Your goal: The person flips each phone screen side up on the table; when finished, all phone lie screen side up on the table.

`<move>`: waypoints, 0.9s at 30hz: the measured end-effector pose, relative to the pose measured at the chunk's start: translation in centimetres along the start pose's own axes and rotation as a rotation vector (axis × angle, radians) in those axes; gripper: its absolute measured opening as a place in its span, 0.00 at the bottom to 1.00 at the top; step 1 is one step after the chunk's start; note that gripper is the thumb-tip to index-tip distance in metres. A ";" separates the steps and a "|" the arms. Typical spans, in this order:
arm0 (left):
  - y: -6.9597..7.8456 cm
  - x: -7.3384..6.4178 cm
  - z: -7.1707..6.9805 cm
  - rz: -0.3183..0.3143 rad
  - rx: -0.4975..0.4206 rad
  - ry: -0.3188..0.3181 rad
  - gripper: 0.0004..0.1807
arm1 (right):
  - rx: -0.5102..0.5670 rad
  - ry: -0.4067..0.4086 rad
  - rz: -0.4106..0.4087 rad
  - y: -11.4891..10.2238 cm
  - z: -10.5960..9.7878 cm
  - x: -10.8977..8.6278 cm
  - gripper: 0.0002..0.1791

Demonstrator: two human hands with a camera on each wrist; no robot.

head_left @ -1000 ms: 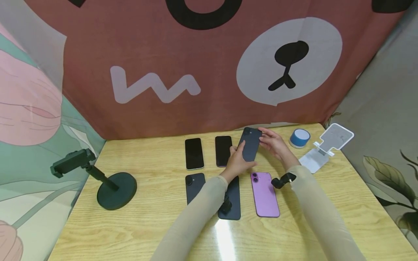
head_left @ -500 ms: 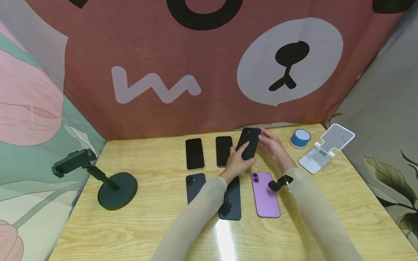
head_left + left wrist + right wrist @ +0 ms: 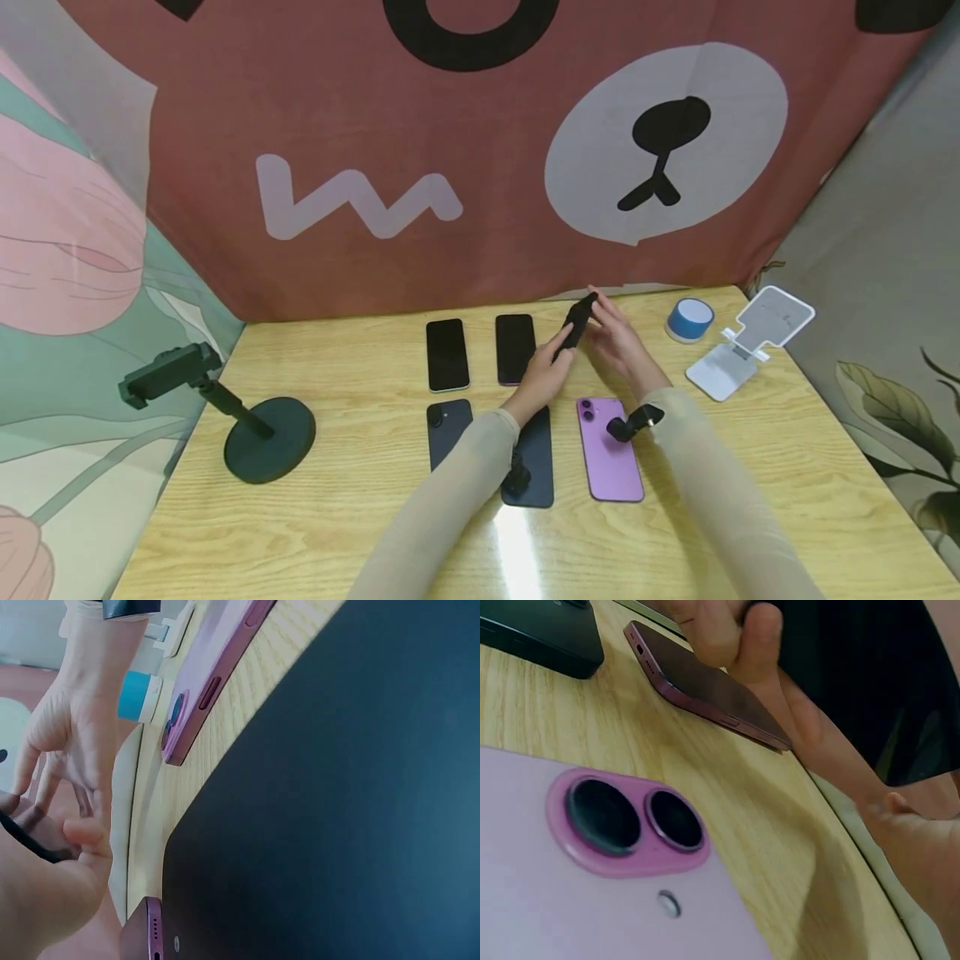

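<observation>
A dark smartphone (image 3: pixel 576 323) is held up over the back of the table, almost edge-on in the head view. My left hand (image 3: pixel 543 377) grips its lower end, fingers along one side. My right hand (image 3: pixel 617 340) holds the far upper end by its edge. In the right wrist view the phone's black face (image 3: pixel 877 682) shows, with left-hand fingertips (image 3: pixel 761 637) at its edge. Near the hands lie a phone with a black screen up (image 3: pixel 514 346) and a purple phone (image 3: pixel 611 458), camera side up. A dark phone (image 3: pixel 537 471) lies partly under my left forearm.
Another black-screened phone (image 3: pixel 447 355) and a dark phone lying back up (image 3: pixel 448 423) are to the left. A dark green phone stand (image 3: pixel 268 442) stands farther left. At the right are a blue-and-white round container (image 3: pixel 689 321) and a white folding stand (image 3: pixel 723 375). A curtain hangs behind.
The held phone has turned from showing its camera back to nearly edge-on. My right hand and forearm have shifted slightly left. The phones on the table have stayed put.
</observation>
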State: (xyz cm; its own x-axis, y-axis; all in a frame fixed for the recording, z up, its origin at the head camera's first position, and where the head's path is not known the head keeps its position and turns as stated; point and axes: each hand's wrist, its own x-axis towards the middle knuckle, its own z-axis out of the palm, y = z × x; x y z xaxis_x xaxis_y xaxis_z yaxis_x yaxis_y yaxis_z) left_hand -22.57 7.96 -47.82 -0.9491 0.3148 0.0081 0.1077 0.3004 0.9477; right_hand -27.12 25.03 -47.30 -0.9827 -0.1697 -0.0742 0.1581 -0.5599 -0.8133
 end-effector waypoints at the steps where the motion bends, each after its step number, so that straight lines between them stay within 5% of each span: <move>1: -0.1 0.0 0.0 0.012 -0.025 -0.024 0.28 | -0.005 -0.015 0.007 0.1 0.1 0.0 0.31; 6: -0.3 0.2 0.3 0.026 -0.166 -0.123 0.30 | 0.022 -0.083 0.024 0.6 0.4 0.2 0.34; 12: 0.1 0.3 0.4 -0.002 -0.331 -0.159 0.31 | 0.056 -0.028 -0.001 1.0 0.3 0.1 0.36; 18: 0.3 0.4 0.3 -0.038 -0.517 -0.167 0.31 | 0.065 -0.026 -0.028 1.0 -0.2 0.2 0.38; 27: 0.2 0.6 0.2 -0.101 -0.625 -0.133 0.30 | 0.098 0.036 -0.019 0.6 -1.0 -0.1 0.39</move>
State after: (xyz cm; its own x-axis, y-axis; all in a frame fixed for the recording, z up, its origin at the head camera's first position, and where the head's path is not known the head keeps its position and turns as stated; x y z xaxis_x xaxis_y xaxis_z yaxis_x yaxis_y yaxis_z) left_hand -23.06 8.42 -47.67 -0.8965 0.4333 -0.0920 -0.2107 -0.2343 0.9491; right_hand -27.06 25.51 -48.35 -0.9882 -0.1300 -0.0812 0.1461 -0.6396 -0.7547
